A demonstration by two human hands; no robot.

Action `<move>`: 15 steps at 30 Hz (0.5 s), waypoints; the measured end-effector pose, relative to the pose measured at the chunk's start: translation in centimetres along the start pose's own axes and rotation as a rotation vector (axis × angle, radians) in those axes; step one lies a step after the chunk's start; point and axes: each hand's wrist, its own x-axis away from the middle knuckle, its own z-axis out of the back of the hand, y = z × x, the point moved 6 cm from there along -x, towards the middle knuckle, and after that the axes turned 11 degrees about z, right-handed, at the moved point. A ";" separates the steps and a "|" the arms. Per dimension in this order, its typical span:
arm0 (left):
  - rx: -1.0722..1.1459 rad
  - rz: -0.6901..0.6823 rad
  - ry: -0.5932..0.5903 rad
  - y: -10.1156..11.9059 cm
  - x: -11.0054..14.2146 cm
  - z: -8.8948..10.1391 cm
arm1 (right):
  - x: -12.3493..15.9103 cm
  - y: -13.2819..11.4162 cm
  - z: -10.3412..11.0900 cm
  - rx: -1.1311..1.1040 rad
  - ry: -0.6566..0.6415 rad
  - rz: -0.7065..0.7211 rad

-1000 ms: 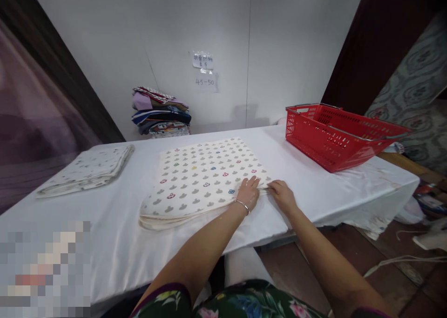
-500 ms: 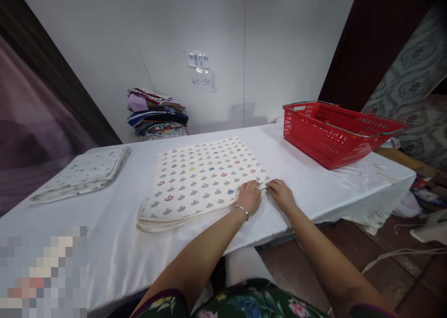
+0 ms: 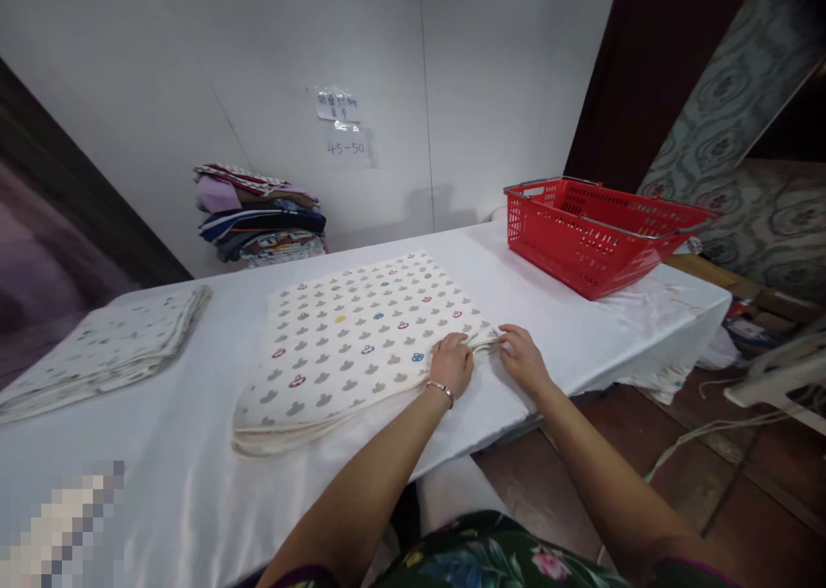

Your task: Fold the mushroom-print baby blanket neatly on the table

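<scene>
A folded cream cloth (image 3: 361,338) with rows of grey motifs and a few coloured ones lies flat on the white-covered table. Its layers show along the near edge and the rounded near-left corner. My left hand (image 3: 452,364) bends over the near edge, close to the right end, gripping the layers with its fingertips partly hidden. Just to the right, my right hand (image 3: 521,360) pinches the near-right corner between thumb and fingers. The strip of cloth between both hands looks slightly creased.
Another folded pale cloth (image 3: 109,347) rests at the table's left. A stack of folded fabrics (image 3: 261,213) stands by the back wall. A red basket (image 3: 600,239) sits at the back right. The white tablecloth (image 3: 181,476) hangs over the table's front edge.
The view has turned a little to the right, so the scene sits further left. My right hand is slightly further from my left, still at the cloth's corner. The cloth stays flat.
</scene>
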 end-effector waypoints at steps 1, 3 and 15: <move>0.006 0.000 0.002 0.0 0.0 0.0 | 0.0 -0.2 0.0 0.011 -0.020 0.001; 0.018 -0.005 0.011 -0.1 0.0 -0.1 | -0.1 -0.5 -0.1 0.043 -0.056 0.000; -0.011 -0.053 -0.007 0.2 0.3 0.0 | -0.4 0.0 -0.8 0.278 -0.077 -0.053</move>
